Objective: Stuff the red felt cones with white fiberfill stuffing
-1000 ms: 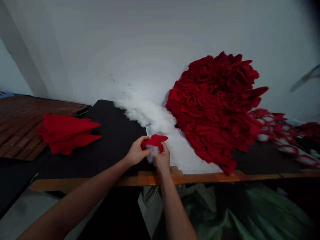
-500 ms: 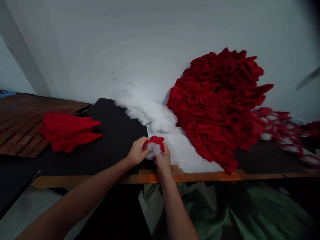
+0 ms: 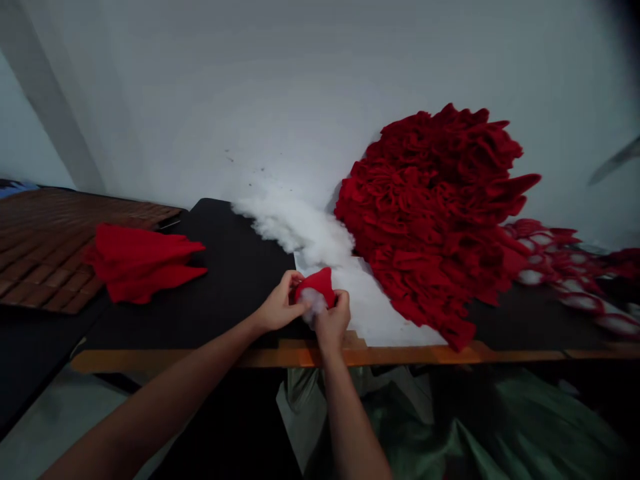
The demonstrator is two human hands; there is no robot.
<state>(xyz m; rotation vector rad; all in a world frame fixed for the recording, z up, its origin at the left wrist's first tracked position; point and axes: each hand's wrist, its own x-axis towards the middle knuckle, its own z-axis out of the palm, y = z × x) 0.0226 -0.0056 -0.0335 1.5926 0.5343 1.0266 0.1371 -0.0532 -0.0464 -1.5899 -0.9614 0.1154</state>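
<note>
My left hand (image 3: 278,308) and my right hand (image 3: 332,321) are both closed round a small red fabric piece (image 3: 317,285) held just above the table's front edge. White stuffing (image 3: 313,306) shows at the piece's open end, between my fingers. A loose pile of white stuffing (image 3: 299,224) lies right behind my hands against the wall. To its right rises a big heap of red fabric pieces (image 3: 437,207).
A small stack of red fabric pieces (image 3: 141,261) lies at the left on the black tabletop (image 3: 220,280). Stuffed red pieces (image 3: 560,267) lie at the far right. A brown slatted mat (image 3: 40,247) is further left. Green cloth (image 3: 480,427) hangs below the wooden table edge (image 3: 400,355).
The red piece has been turned in my hands, its pointed end now up and the stuffed opening toward me. Both hands stay in about the same spot.
</note>
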